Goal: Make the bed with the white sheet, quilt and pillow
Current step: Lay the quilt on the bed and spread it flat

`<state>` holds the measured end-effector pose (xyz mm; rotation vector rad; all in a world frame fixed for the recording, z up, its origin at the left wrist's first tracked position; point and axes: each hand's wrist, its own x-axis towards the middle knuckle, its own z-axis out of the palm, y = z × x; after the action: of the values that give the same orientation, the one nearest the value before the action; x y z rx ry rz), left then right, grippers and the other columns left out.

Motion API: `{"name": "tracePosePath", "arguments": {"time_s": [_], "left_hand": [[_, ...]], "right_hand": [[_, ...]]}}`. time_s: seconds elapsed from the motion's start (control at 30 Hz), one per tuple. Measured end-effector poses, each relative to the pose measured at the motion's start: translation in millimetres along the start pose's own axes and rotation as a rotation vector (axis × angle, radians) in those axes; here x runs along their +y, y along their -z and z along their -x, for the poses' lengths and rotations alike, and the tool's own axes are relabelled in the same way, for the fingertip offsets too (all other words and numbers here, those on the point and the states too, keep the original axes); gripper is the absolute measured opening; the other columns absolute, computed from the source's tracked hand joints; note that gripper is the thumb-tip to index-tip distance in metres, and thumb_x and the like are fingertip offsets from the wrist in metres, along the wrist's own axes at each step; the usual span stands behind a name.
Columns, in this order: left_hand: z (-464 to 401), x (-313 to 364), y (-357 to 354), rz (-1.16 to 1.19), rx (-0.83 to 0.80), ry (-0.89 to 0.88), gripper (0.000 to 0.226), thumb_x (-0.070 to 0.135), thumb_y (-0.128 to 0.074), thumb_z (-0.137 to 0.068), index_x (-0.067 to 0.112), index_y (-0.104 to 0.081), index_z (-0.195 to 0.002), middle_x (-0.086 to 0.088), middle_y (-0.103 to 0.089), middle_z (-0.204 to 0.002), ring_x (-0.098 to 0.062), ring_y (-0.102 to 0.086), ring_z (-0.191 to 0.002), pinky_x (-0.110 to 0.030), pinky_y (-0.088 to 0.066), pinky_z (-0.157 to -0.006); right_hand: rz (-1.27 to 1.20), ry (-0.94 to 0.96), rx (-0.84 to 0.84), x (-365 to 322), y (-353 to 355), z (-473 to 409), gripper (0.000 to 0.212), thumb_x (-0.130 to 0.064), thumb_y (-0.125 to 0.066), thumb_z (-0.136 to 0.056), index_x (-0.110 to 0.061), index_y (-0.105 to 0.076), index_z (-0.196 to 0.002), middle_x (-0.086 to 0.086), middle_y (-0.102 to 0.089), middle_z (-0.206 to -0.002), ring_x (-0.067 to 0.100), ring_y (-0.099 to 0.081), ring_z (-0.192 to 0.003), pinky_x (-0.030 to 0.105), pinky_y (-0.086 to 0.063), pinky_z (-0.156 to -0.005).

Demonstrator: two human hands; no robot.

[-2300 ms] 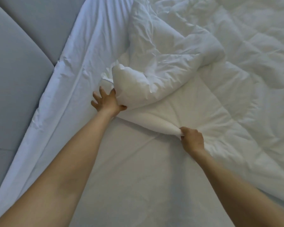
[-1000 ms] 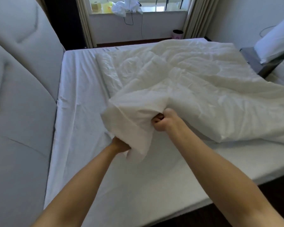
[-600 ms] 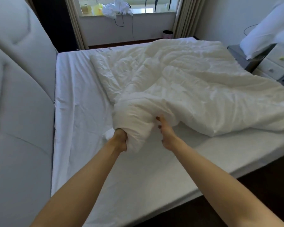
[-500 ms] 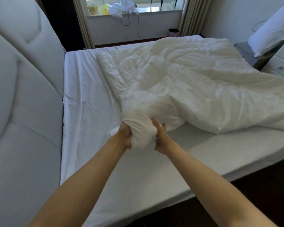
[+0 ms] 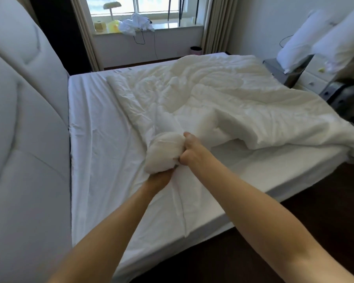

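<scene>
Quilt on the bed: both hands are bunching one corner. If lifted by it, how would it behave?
Likely floppy: the quilt lies crumpled in soft folds, and the corner balls up between the left hand and right hand. Probably light for its bulk, since it looks puffy. The rest would likely drag across the sheet rather than rise.

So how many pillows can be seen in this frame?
2, both off the bed at the upper right: one pillow propped on the dark bedside stand, a second pillow just right of it, cut off by the frame edge. More may be out of view.
</scene>
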<state>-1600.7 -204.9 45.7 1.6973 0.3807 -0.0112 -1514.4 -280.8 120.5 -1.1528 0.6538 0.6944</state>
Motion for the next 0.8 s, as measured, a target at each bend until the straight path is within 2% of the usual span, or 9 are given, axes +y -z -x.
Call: {"name": "tracePosePath", "arguments": {"time_s": [0.1,0.17,0.27,0.37,0.47,0.57,0.6,0.67,0.8], "left_hand": [[-9,19,16,0.28,0.132,0.02,0.058,0.04,-0.055,-0.085,0.014,-0.047,-0.137,-0.01,-0.053,-0.136,-0.025,-0.049,-0.125,-0.047,-0.041,-0.105],[-4,30,31,0.283,0.13,0.051,0.041,0.029,-0.051,-0.092,0.011,-0.054,-0.129,-0.012,-0.058,-0.129,-0.028,-0.053,-0.121,-0.047,-0.044,-0.103],[26,46,53,0.398,0.115,0.095,0.037,0.027,-0.051,-0.096,0.006,-0.059,-0.125,-0.014,-0.065,-0.12,-0.028,-0.061,-0.11,-0.039,-0.052,-0.09],[53,56,71,0.554,0.045,0.107,0.036,0.032,-0.049,-0.097,0.007,-0.062,-0.119,-0.01,-0.069,-0.111,-0.022,-0.066,-0.099,-0.031,-0.056,-0.077],[77,53,118,0.677,0.128,0.079,0.032,0.026,-0.043,-0.099,0.005,-0.066,-0.106,-0.009,-0.073,-0.097,-0.02,-0.069,-0.09,-0.027,-0.058,-0.072],[93,30,161,0.636,0.262,0.126,0.031,0.027,-0.047,-0.098,0.005,-0.066,-0.107,-0.013,-0.07,-0.106,-0.023,-0.068,-0.093,-0.029,-0.056,-0.071],[94,17,170,0.604,0.301,0.15,0.03,0.028,-0.048,-0.097,0.006,-0.066,-0.106,-0.013,-0.069,-0.108,-0.023,-0.068,-0.094,-0.03,-0.055,-0.073],[97,-11,181,0.544,0.34,0.174,0.034,0.035,-0.052,-0.095,0.008,-0.065,-0.111,-0.011,-0.069,-0.111,-0.022,-0.067,-0.097,-0.033,-0.054,-0.079],[108,-61,176,0.421,0.155,0.21,0.061,0.049,-0.068,-0.08,0.018,-0.053,-0.13,-0.001,-0.064,-0.122,-0.021,-0.062,-0.11,-0.042,-0.051,-0.092]], "right_hand": [[0.006,0.114,-0.012,0,22,7,0.043,-0.053,-0.048,-0.092,-0.014,-0.055,-0.107,0.007,-0.063,-0.097,0.022,-0.061,-0.079,0.029,-0.051,-0.053],[0.017,0.168,0.04,13,40,3,0.05,-0.067,-0.04,-0.089,-0.018,-0.052,-0.085,0.001,-0.047,-0.069,0.015,-0.043,-0.053,0.018,-0.033,-0.038],[0.106,0.197,0.172,55,53,-19,0.085,-0.088,-0.027,-0.073,-0.015,-0.063,-0.098,0.004,-0.05,-0.084,0.023,-0.05,-0.078,0.03,-0.046,-0.073],[0.16,0.083,0.37,94,83,-92,0.137,-0.106,-0.02,-0.038,-0.021,-0.035,-0.145,0.008,-0.046,-0.126,0.034,-0.042,-0.118,0.053,-0.027,-0.109],[0.102,-0.132,0.272,139,78,-83,0.109,-0.081,-0.065,-0.055,-0.021,-0.038,-0.142,0.012,-0.052,-0.135,0.036,-0.058,-0.111,0.053,-0.048,-0.087],[0.046,-0.057,0.231,160,66,-54,0.017,-0.024,-0.068,-0.087,-0.011,-0.057,-0.084,0.006,-0.055,-0.066,0.015,-0.052,-0.043,0.015,-0.042,-0.037],[0.022,-0.036,0.23,164,65,-52,0.017,-0.011,-0.057,-0.093,-0.011,-0.052,-0.076,0.004,-0.045,-0.061,0.013,-0.041,-0.043,0.011,-0.034,-0.033],[0.117,0.026,0.237,178,63,-41,0.022,-0.004,-0.042,-0.096,-0.013,-0.049,-0.077,0.002,-0.039,-0.066,0.012,-0.037,-0.052,0.012,-0.034,-0.032],[0.318,0.094,0.35,215,86,-31,0.029,-0.015,-0.039,-0.097,-0.002,-0.053,-0.119,0.004,-0.049,-0.08,0.016,-0.048,-0.065,0.028,-0.046,-0.063]]}}
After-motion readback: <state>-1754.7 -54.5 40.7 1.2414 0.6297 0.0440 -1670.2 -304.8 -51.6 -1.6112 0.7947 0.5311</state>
